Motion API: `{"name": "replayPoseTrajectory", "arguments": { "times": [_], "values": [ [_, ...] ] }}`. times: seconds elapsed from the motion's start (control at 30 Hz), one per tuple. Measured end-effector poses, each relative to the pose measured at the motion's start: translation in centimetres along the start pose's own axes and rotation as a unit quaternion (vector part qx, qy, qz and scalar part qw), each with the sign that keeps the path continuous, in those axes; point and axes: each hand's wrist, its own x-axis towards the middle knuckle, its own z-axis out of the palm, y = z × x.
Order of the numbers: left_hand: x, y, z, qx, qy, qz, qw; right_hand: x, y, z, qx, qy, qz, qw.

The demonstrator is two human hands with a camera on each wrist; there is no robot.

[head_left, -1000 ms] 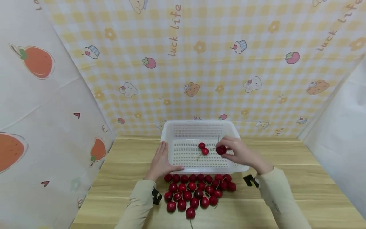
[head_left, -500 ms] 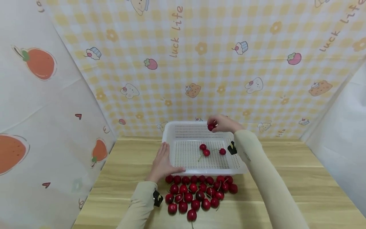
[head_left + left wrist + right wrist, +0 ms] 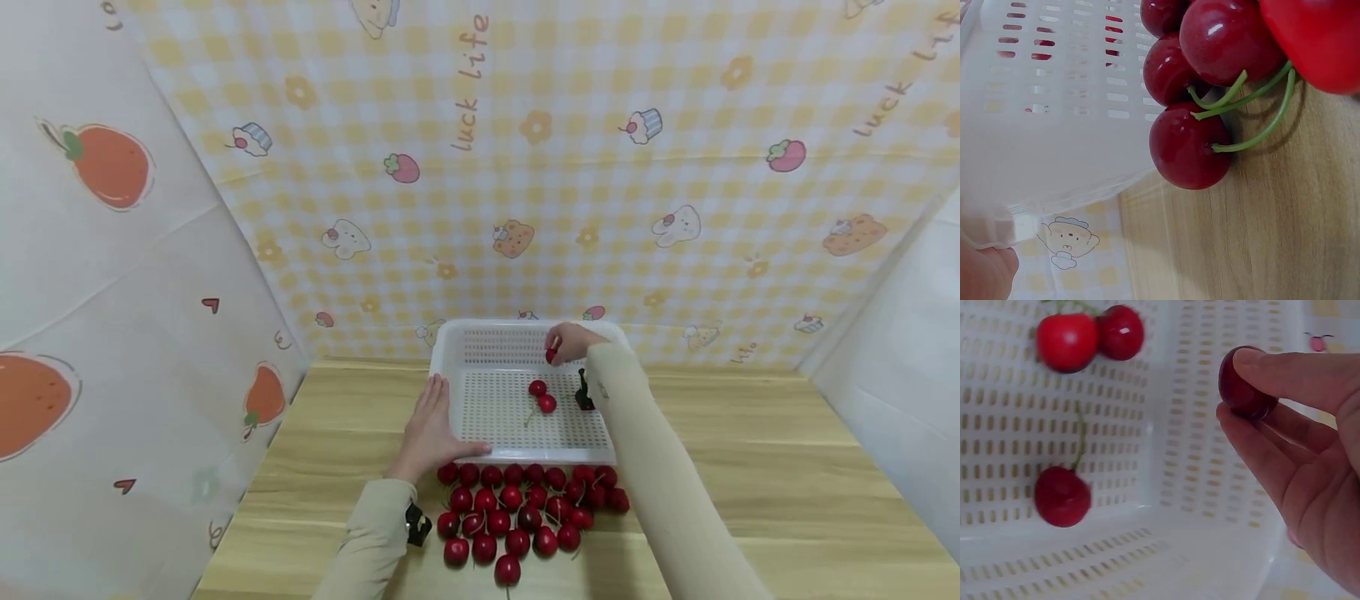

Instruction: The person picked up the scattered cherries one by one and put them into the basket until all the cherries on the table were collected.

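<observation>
My right hand (image 3: pixel 576 342) pinches a dark red cherry (image 3: pixel 1241 394) between thumb and fingertips, at the inner back wall of a white perforated plastic basket (image 3: pixel 517 456). Two cherries (image 3: pixel 542 397) touch each other on the basket floor. Nearer its right side lies a stemmed cherry (image 3: pixel 1063 497), mostly hidden behind my right wrist in the head view. My left hand (image 3: pixel 431 437) rests on the basket's front left corner, fingers straight along the left rim, thumb along the front rim.
Several loose cherries (image 3: pixel 517 543), some with green stems, lie in rough rows on the wooden table (image 3: pixel 750 467) against the basket's front. A checked cloth (image 3: pixel 525 192) hangs behind the basket. A black wrist camera (image 3: pixel 417 525) sits on my left sleeve.
My right hand has moved back and left, leaving one cherry on the basket floor while still pinching another. Since half a second ago it has dropped lower at the back wall. My left hand stays put.
</observation>
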Motion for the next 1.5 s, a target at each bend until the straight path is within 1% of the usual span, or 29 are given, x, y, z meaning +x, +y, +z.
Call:
{"name": "replayPoseTrajectory", "arguments": {
  "times": [0.13,0.23,0.37,0.43,0.57,0.73,0.83,0.97,1.13,1.2,1.27,1.37,1.43,1.5],
  "values": [
    [0.0,0.0,0.1,0.009,-0.005,0.003,0.9999,0.6,1.5,1.4,0.007,-0.011,0.036,0.9993],
    [0.0,-0.1,0.1,0.015,-0.002,0.005,0.9999,0.9,2.1,2.2,0.007,-0.009,0.046,0.9989],
    [0.0,0.0,0.0,0.010,-0.005,0.002,0.9999,1.1,2.6,2.8,0.000,-0.005,0.053,0.9986],
    [0.0,0.0,0.0,0.011,-0.008,-0.002,0.9999,1.2,2.7,3.0,-0.005,-0.005,0.056,0.9984],
    [-0.1,0.1,0.0,0.015,-0.004,0.001,0.9999,1.5,2.8,3.3,-0.018,-0.007,0.066,0.9977],
    [-0.1,0.1,0.0,0.013,0.005,0.012,0.9998,1.7,2.5,3.5,-0.023,-0.005,0.100,0.9947],
    [-0.1,0.0,0.1,0.018,0.007,0.012,0.9997,1.6,2.4,3.7,-0.032,-0.004,0.112,0.9932],
    [-0.1,0.0,0.1,0.018,0.011,0.014,0.9997,1.4,2.7,4.0,-0.043,-0.005,0.113,0.9927],
    [-0.4,0.2,0.1,0.011,0.011,0.015,0.9998,0.8,3.2,4.1,-0.060,-0.004,0.097,0.9934],
    [-0.4,0.2,0.2,0.010,0.012,0.014,0.9998,0.6,3.3,3.9,-0.067,-0.001,0.081,0.9945],
    [-0.5,0.2,0.2,0.009,0.012,0.014,0.9998,0.1,2.9,3.4,-0.069,-0.002,0.062,0.9957],
    [-0.4,0.1,0.3,0.014,0.011,0.013,0.9998,-1.0,1.8,2.1,-0.079,0.001,0.010,0.9968],
    [-0.2,0.0,0.3,0.013,0.011,0.012,0.9998,-2.3,0.1,0.8,-0.088,0.001,-0.024,0.9958],
    [-0.1,0.0,0.2,0.013,0.012,0.011,0.9998,-3.7,-1.5,-0.3,-0.098,0.011,-0.069,0.9927]
  ]
}}
